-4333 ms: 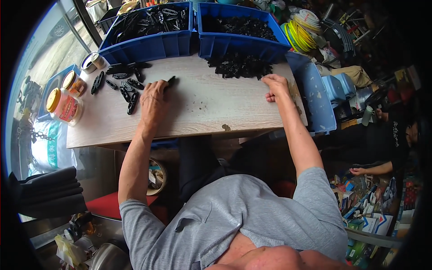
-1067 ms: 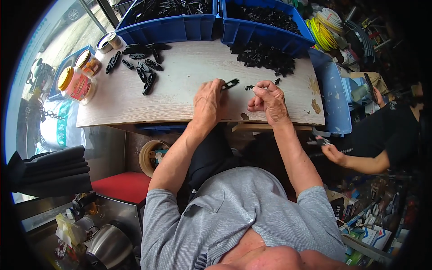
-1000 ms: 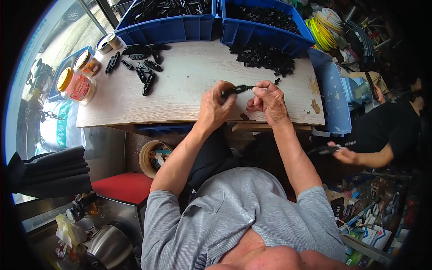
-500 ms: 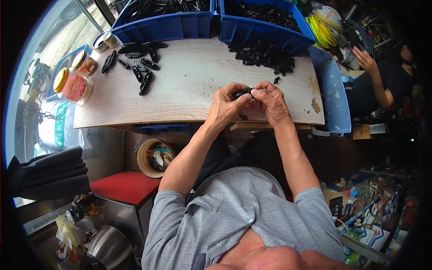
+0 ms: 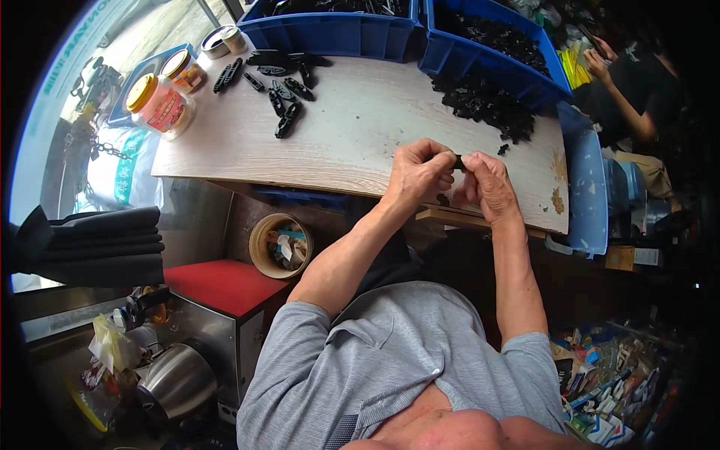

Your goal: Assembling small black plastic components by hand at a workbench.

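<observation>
Over the table's front edge, my left hand (image 5: 420, 174) and my right hand (image 5: 492, 187) come close together, both closed in a pinch. Between their fingertips is a small black plastic part (image 5: 460, 162), mostly covered by the fingers, so its exact shape is hidden. Just beyond the right hand, a heap of small black plastic pieces (image 5: 486, 106) lies on the table, with a few loose ones at its near end. Several long, narrow black plastic pieces (image 5: 288, 118) are grouped at the table's left, away from both hands.
Two blue bins (image 5: 330, 37) of black parts stand along the back of the pale wooden table (image 5: 337, 135). Lidded jars (image 5: 161, 109) stand at the left end. A light-blue tub (image 5: 587, 191) adjoins the right end. A waste bucket (image 5: 280, 246) is below; a co-worker (image 5: 630, 97) sits at right.
The view has shifted, so the table appears farther right and tilted. My left fingers have changed their hold on the black part. The co-worker's hands have come together.
</observation>
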Tool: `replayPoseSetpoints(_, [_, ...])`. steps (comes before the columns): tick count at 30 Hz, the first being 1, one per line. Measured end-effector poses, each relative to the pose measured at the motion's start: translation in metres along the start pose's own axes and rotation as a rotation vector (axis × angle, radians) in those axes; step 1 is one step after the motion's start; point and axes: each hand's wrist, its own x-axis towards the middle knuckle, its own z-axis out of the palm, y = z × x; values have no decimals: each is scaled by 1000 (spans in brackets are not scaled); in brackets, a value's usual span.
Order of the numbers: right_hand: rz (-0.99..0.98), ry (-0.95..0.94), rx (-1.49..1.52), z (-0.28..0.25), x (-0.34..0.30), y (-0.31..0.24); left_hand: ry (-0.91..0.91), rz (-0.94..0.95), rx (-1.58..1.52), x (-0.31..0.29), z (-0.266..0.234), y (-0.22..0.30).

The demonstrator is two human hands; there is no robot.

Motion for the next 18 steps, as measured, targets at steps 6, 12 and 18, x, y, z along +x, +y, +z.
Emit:
replayPoseSetpoints(6, [-119, 14, -92, -4, -1, 9, -69, 17, 116, -5, 4, 1])
replayPoseSetpoints(12, [-113, 97, 172, -22, -11, 11, 382, 657, 917, -27, -36, 24])
replayPoseSetpoints(18, [-147, 698, 264, -106, -13, -14, 957, 717, 1763, -22, -169, 95])
